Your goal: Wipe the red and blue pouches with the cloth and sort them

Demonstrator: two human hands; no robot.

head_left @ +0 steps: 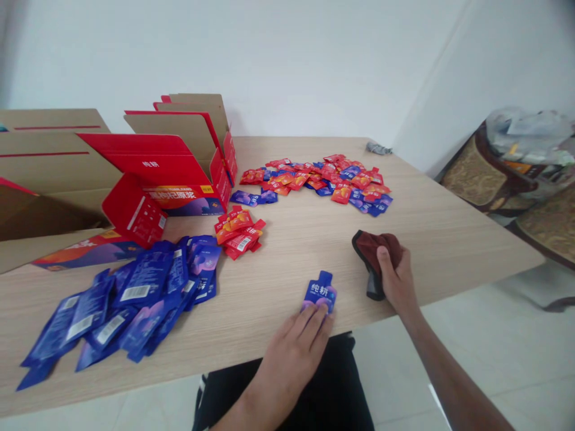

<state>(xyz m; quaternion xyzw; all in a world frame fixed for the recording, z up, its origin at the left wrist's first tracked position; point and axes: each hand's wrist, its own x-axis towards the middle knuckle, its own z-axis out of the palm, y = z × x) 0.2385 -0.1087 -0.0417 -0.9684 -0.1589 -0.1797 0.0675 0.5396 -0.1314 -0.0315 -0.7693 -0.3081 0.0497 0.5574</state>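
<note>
"What's under the left grip (294, 347)?"

"A blue pouch (320, 290), flat on the bench (287, 239) near its front edge. The fingers lie over its lower end, spread rather than clenched, and the tabbed end points away from the person."

"And the right grip (398, 276)?"

"Closed round a brown tool (369, 257) — dark trim down one side, a grey end low down by the bench. It's to the right of the pouch, apart from it. I can't tell exactly what it is."

"What's on the left?"

"A loose pile of larger blue packs (135, 299), overlapping, some with barcodes showing. Just beyond its right end there's a small red stack (238, 232). Open red boxes (171, 173) stand behind, their flaps up and brown inside."

"Further back?"

"A long mixed heap (314, 176) of red and blue sachets, right of the boxes. Then a crumpled grey thing (378, 148) near the far right corner."

"Anything off the bench?"

"Patterned chairs (474, 164) on the right — a clear plastic bag (530, 131) sits on one."
</note>
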